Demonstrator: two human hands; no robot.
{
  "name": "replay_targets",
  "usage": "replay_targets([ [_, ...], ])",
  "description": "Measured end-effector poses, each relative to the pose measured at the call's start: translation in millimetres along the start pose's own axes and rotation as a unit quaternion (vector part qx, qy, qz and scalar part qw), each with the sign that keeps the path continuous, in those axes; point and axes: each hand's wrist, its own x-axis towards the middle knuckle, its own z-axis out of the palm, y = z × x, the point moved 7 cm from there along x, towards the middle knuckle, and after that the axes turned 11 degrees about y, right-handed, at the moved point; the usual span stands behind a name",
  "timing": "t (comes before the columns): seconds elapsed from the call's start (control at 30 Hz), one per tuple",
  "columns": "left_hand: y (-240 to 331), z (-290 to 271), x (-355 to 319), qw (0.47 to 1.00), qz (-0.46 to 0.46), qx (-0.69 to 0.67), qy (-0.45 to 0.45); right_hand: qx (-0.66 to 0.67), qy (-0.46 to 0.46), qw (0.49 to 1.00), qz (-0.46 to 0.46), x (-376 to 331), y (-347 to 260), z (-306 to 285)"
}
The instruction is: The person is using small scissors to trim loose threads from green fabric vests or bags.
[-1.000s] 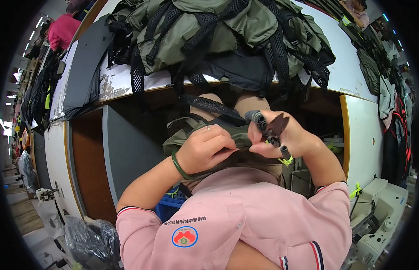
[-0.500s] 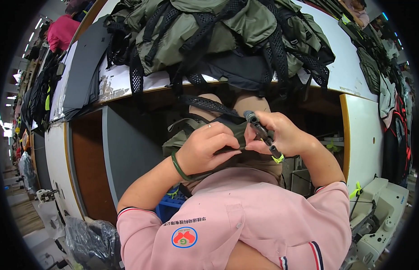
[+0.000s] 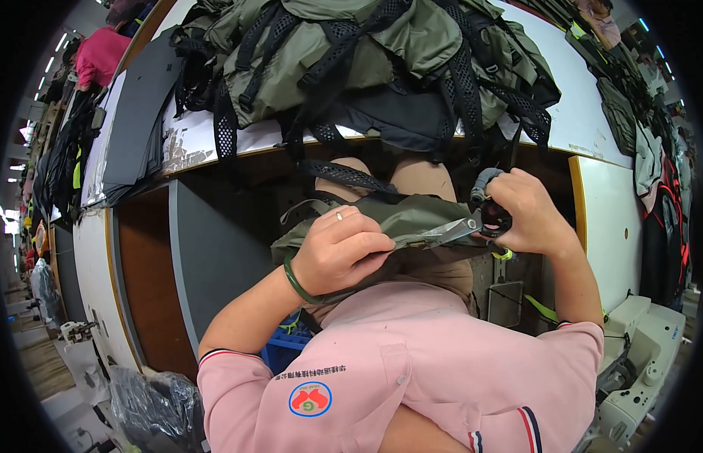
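My left hand (image 3: 345, 248) is closed, thumb and fingers pinching the edge of an olive-green bag piece (image 3: 423, 213) that lies over my lap. In my right hand (image 3: 523, 210) is a pair of scissors (image 3: 451, 232) with grey-wrapped handles. Its metal blades point left, along the edge of the green cloth between my two hands. Bright yellow-green tape shows at the handle below my right fingers. Whether the blades touch the cloth cannot be made out.
A pile of olive bags with black mesh straps (image 3: 344, 68) covers the white table (image 3: 193, 140) ahead. Dark grey sheets (image 3: 140, 106) lie at its left. A sewing machine (image 3: 646, 370) stands at lower right, a blue basket (image 3: 285, 349) at lower left. People work farther off.
My right hand has moved right and slightly up, away from my left hand, with the scissors, whose blades now point left. More of the green cloth shows; my left hand has barely shifted.
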Motion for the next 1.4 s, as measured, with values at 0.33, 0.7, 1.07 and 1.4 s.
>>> replay_targets([
  [0.33, 7.4, 3.7, 0.6, 0.999, 0.038, 0.004, -0.002, -0.045, 0.004, 0.998, -0.043, 1.3, -1.6, 2.7],
  [0.7, 8.2, 3.7, 0.4, 0.999, 0.035, 0.000, -0.001, -0.069, 0.001, 0.997, -0.047, 0.8, -1.7, 7.0],
  [1.07, 7.8, 5.2, 1.6, 1.000, 0.023, -0.001, -0.013, -0.063, 0.013, 0.996, -0.055, -2.7, 0.8, 7.7],
  [1.4, 4.4, 4.7, 0.9, 1.000, 0.000, -0.001, -0.004, -0.054, 0.038, 0.997, -0.038, -4.3, 5.0, 5.4],
])
